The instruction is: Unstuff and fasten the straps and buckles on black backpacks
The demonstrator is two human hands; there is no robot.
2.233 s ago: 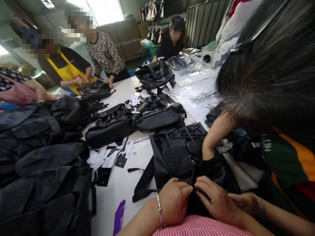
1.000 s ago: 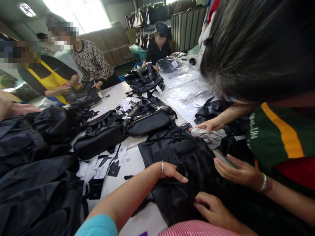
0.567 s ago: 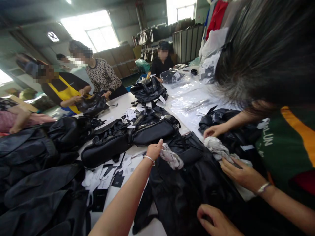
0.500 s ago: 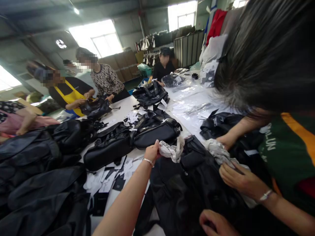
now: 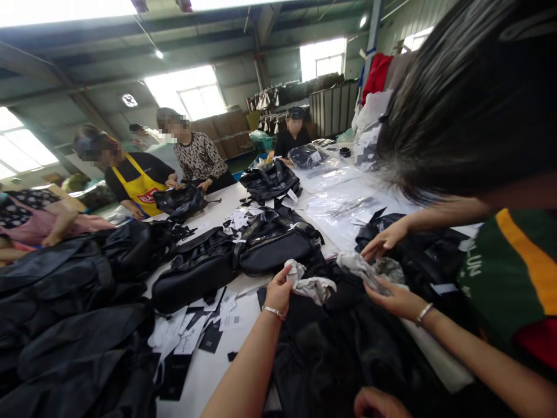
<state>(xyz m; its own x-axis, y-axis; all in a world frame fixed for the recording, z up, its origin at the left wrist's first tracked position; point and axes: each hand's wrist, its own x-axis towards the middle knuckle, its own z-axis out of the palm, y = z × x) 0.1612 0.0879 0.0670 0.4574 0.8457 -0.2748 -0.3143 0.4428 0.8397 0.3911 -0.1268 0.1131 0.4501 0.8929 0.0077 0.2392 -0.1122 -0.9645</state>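
Note:
My left hand point(image 5: 279, 289), with a bangle at its wrist, is closed on crumpled white paper point(image 5: 317, 288). The paper hangs to the right of my fingers, above a black bag point(image 5: 331, 342). At the bottom edge my right hand point(image 5: 376, 402) shows only in part, its fingers curled next to that same bag; what they hold is hidden. To the right, a co-worker's two hands point(image 5: 394, 299) are at another wad of crumpled paper point(image 5: 357, 267) over the bag's far right side.
A co-worker in a green apron point(image 5: 496, 273) leans in close on the right. Black bags point(image 5: 65, 278) crowd the left. Paper tags point(image 5: 187, 337) lie on the white table point(image 5: 209, 371). Clear plastic bags point(image 5: 343, 203) are farther back. Several other people stand around the table.
The view has tilted up and shifted a little. My left hand still holds its paper. The co-worker's fingers have opened more around their wad, which has moved left.

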